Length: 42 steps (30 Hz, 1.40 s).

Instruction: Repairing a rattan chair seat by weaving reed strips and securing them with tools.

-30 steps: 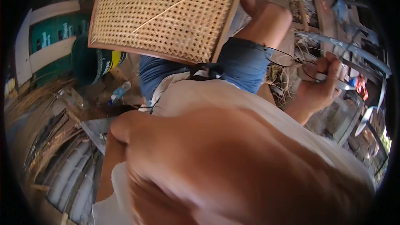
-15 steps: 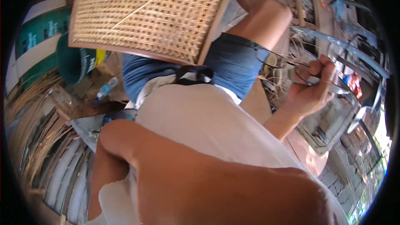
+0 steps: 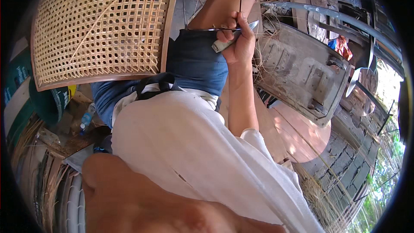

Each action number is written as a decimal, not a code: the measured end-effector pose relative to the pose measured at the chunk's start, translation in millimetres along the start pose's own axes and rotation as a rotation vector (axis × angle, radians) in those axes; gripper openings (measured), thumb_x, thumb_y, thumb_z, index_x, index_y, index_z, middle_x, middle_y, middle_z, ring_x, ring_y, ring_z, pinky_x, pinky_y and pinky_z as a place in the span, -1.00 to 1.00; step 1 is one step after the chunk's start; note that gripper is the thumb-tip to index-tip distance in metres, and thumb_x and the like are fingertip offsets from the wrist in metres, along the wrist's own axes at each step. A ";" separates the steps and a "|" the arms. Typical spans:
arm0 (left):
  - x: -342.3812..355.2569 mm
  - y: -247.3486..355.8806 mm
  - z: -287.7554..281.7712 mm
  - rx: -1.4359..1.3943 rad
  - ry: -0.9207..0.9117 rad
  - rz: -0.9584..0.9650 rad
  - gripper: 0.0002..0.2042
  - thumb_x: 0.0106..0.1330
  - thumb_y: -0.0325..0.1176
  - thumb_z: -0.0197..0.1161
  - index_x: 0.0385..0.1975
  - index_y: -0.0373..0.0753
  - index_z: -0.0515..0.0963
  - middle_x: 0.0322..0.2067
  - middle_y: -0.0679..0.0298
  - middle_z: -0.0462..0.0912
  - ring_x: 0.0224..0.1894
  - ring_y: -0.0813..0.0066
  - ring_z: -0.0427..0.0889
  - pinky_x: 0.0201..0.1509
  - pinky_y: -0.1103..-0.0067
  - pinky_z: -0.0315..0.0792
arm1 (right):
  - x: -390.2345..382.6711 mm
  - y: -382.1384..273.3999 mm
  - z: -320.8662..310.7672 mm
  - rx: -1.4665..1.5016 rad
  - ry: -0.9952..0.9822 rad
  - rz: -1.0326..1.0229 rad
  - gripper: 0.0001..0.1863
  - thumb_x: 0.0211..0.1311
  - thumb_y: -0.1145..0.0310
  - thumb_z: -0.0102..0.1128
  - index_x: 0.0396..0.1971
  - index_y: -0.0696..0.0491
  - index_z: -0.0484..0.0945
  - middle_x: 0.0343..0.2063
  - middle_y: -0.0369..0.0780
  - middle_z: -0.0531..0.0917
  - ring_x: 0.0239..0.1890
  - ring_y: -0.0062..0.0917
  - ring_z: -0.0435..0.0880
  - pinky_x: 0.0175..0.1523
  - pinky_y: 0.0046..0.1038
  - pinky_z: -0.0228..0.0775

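Our right hand (image 3: 241,44) grips a knife (image 3: 223,45) and thin black glasses (image 3: 211,29), near the cane panel (image 3: 103,30) (our left hand is hidden; its grip we cannot tell).

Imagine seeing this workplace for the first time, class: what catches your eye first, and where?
The big wood-framed cane panel stands out first, over the left thigh at upper left. Next comes the right hand near top centre, holding a knife with its blade toward the right. A dark green bucket shows at far left.
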<state>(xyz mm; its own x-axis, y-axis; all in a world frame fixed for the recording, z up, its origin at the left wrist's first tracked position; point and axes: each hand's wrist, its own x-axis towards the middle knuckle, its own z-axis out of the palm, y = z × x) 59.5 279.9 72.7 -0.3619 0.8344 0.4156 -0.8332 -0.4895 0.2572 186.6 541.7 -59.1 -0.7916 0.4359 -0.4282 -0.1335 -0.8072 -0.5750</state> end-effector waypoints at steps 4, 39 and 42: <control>-2.0 -6.7 0.0 -0.074 0.048 0.018 -0.53 0.39 -0.07 0.17 -0.25 -0.53 0.55 -0.25 0.05 0.67 -0.28 0.26 0.73 -0.24 0.48 0.63 | 3.5 1.7 2.8 -0.093 -0.033 0.012 -0.76 0.49 0.24 0.16 -0.22 0.13 0.59 -0.54 -0.30 0.54 -0.67 -0.60 0.43 -0.56 -0.50 0.28; 86.4 -90.0 45.9 -0.546 0.117 0.020 -0.25 0.45 0.13 -0.04 -0.14 -0.74 0.48 -0.32 -0.10 0.68 -0.39 0.22 0.73 -0.37 0.48 0.61 | 11.3 9.8 2.8 -0.301 0.035 -0.108 -0.74 0.41 0.25 0.26 -0.25 0.19 0.58 -0.56 -0.26 0.53 -0.69 -0.55 0.48 -0.59 -0.45 0.32; 64.9 -75.8 59.5 -0.496 0.232 0.054 -0.23 0.45 0.15 -0.06 -0.13 -0.76 0.48 -0.33 -0.11 0.68 -0.40 0.22 0.73 -0.38 0.48 0.61 | 5.7 0.7 6.9 -0.250 0.059 -0.076 -0.76 0.44 0.27 0.21 -0.21 0.18 0.58 -0.54 -0.29 0.53 -0.68 -0.58 0.48 -0.58 -0.48 0.31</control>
<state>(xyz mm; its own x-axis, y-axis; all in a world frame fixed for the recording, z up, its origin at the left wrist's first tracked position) 124.1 356.1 132.1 -0.4458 0.8728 0.1987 -0.8876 -0.4023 -0.2244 177.9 540.9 -57.2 -0.7479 0.5199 -0.4128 -0.0341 -0.6511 -0.7582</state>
